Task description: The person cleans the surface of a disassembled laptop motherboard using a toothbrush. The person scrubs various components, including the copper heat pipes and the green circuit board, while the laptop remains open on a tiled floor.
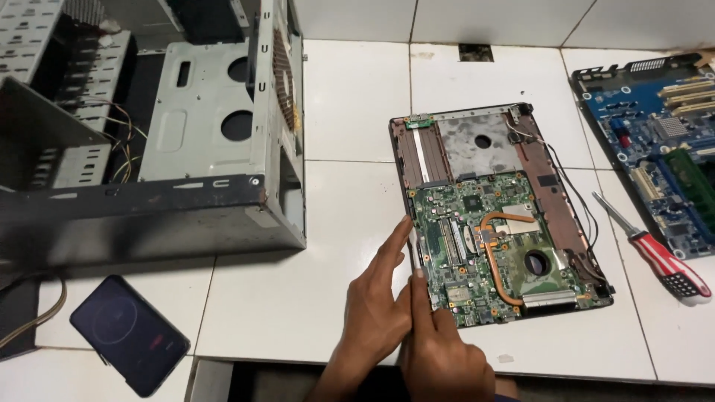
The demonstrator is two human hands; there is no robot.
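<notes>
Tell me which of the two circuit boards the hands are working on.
The green board with the copper heat pipe, seated in the open laptop base. Left hand and right hand press at its left edge. The blue board lies untouched at far right.

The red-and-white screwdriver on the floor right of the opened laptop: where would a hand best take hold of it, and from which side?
Best grip is probably the thick ribbed handle of the screwdriver, taken from above. It lies flat on the white tiles with its thin metal shaft angled up-left toward the opened laptop. Its handle end points toward the lower right, apart from the blue circuit board, so fingers could wrap it across its width.
</notes>
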